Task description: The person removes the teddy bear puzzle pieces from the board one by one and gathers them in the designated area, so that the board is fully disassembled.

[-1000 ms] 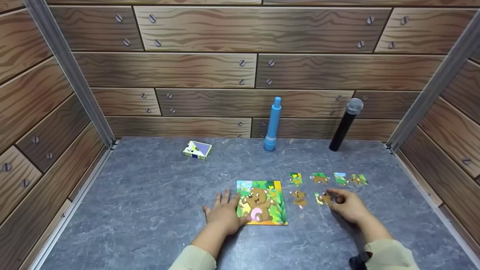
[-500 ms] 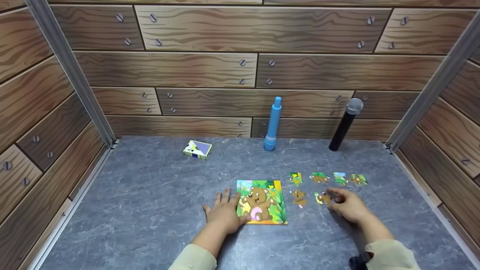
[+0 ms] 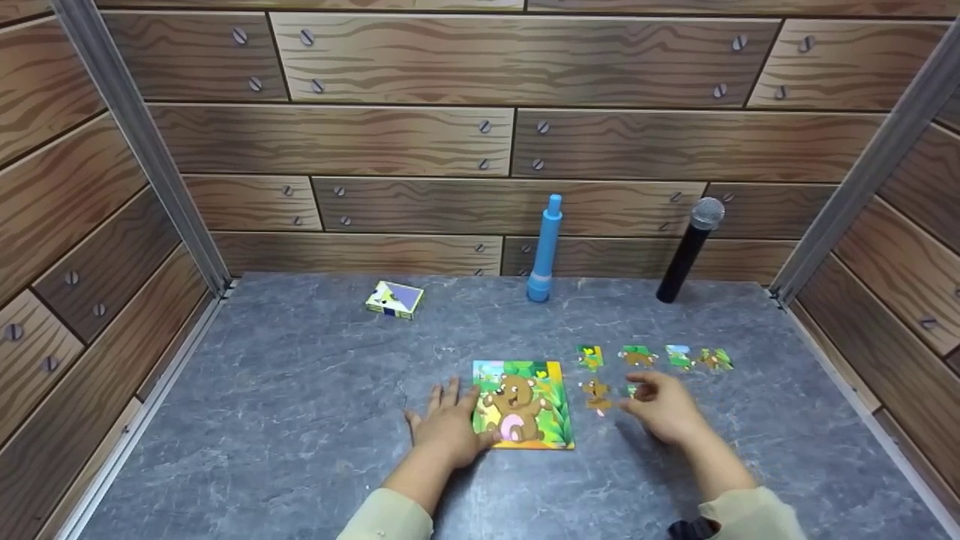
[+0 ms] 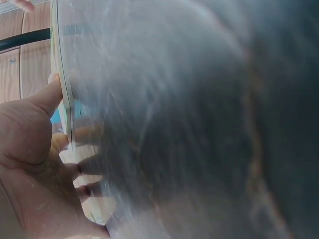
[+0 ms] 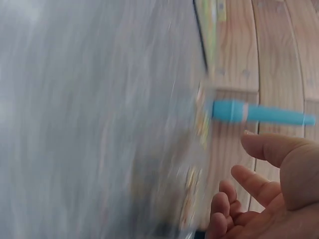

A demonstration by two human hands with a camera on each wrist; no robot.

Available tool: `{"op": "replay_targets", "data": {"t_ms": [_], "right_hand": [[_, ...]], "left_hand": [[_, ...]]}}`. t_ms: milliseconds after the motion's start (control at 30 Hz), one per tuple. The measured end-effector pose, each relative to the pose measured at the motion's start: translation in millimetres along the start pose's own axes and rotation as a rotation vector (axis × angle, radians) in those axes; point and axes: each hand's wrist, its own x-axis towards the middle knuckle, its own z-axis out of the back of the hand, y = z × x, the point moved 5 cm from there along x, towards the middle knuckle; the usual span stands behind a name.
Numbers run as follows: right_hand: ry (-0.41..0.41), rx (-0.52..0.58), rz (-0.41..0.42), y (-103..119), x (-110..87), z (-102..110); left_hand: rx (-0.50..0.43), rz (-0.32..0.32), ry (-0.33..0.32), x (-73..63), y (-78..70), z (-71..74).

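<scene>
A square bear puzzle (image 3: 523,409) lies on the table. My left hand (image 3: 448,429) rests at its left side with fingers spread, the thumb at its lower left corner. In the left wrist view the thumb and a finger touch the board's edge. My right hand (image 3: 667,409) hovers right of the puzzle, thumb and index finger apart and nothing between them. In the right wrist view its other fingers are loosely bent. Just left of it is a brown bear puzzle piece (image 3: 597,396). Another puzzle piece (image 3: 633,391) is partly hidden behind its fingers.
Behind the right hand lies a row of loose pieces, among them a green-and-brown piece (image 3: 638,356). A blue torch-like cylinder (image 3: 545,251) and a black microphone (image 3: 685,251) stand at the back. A small patterned box (image 3: 395,299) sits at the back left. Wood-patterned walls enclose the table.
My right hand has moved left, from beside the right end of the lower pieces to over them, toward the brown bear piece. The left hand and puzzle have stayed in place.
</scene>
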Motion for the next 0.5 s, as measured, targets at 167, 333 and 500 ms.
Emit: {"op": "replay_targets", "data": {"t_ms": [167, 333, 500], "right_hand": [[0.057, 0.057, 0.041, 30, -5.5, -31], [0.129, 0.077, 0.095, 44, -11.7, -57], [0.226, 0.074, 0.071, 45, -16.2, -75]], "left_hand": [[0.004, 0.001, -0.020, -0.3, 0.9, 1.9], [0.005, -0.012, -0.017, -0.8, -2.5, 2.4], [0.009, -0.001, -0.011, -2.2, -3.1, 2.1]]}}
